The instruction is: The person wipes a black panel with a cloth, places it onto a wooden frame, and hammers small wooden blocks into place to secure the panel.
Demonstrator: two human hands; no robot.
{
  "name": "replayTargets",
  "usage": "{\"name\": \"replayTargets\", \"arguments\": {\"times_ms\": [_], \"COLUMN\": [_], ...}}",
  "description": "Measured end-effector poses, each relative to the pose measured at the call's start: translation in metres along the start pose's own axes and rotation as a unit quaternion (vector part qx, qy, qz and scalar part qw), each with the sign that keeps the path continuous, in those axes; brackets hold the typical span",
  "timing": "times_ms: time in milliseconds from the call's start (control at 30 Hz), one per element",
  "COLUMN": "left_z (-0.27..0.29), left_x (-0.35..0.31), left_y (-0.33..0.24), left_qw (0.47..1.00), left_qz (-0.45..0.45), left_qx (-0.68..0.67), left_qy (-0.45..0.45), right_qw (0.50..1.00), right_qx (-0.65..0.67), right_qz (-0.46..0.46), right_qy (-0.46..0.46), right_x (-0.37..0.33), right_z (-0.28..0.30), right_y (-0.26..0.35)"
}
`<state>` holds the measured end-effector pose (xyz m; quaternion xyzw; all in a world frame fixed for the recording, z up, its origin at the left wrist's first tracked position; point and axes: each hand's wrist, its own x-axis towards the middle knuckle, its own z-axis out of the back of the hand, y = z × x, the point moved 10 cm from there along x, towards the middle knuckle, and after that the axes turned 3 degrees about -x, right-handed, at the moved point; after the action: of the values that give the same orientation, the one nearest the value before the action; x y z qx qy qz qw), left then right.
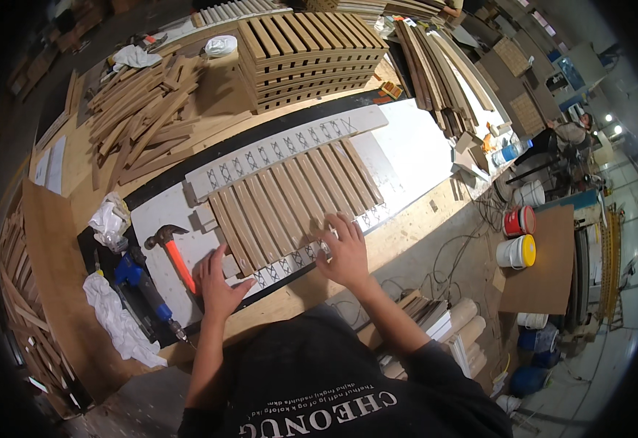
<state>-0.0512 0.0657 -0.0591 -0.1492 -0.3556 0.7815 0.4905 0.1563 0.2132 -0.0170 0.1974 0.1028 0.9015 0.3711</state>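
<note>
In the head view, my two hands are apart from each other. My left hand (220, 288) is open, thumb and fingers spread beside the near left corner of a row of wooden slats (282, 208); I cannot tell whether it touches the wood. My right hand (346, 255) has its fingers parted and bent over the near ends of the slats, and I cannot tell how firmly they rest there.

The slats are brown, straight and narrow, side by side with pale lines between them; I count about eleven. They lie in front of me on a white board (421, 135) on the worktop (406, 213), between two pale bands marked with drawn crosses. The far band is one raised strip (369, 118).

To the left lie one hammer (185, 269) with an orange handle, one blue power tool (140, 285), one white cloth (117, 321) and one crumpled plastic bag (109, 223).

Farther out stand one stack of slatted panels (312, 58) and one heap of loose strips (140, 120), too tangled to count. Off to the right are one clear bottle (509, 153), one red bucket (519, 220) and one white bucket with a yellow lid (514, 252).
</note>
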Motion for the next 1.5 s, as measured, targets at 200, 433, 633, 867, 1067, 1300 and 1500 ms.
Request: {"name": "replayTargets", "arguments": {"times_ms": [200,433,633,867,1067,1300,1500], "left_z": [0.039,0.076,0.061,0.065,0.045,0.103,0.049], "left_x": [0.009,-0.022,-0.030,-0.019,-0.024,-0.056,-0.039], "left_y": [-0.120,-0.236,-0.252,-0.155,-0.098,-0.380,-0.341], "left_qw": [0.977,0.913,0.918,0.969,0.990,0.750,0.821], "left_qz": [-0.187,-0.385,-0.395,-0.231,-0.033,-0.530,-0.516], "left_qx": [0.023,-0.044,-0.024,-0.083,-0.080,-0.380,-0.199], "left_qy": [-0.101,-0.130,0.008,-0.007,0.108,0.110,0.142], "right_qw": [0.999,0.999,0.997,0.999,0.999,0.996,0.994], "right_qx": [-0.031,-0.026,-0.042,-0.027,0.024,0.048,0.026], "right_qz": [0.000,0.014,0.011,0.034,-0.017,-0.070,-0.105], "right_qy": [0.024,0.043,0.059,0.014,-0.017,0.017,0.007], "right_x": [0.004,0.000,-0.002,-0.017,-0.020,-0.008,0.010], "right_z": [-0.003,-0.012,-0.008,0.006,0.019,0.006,-0.002], "right_y": [-0.002,-0.001,0.001,-0.008,-0.015,-0.025,-0.055]}}
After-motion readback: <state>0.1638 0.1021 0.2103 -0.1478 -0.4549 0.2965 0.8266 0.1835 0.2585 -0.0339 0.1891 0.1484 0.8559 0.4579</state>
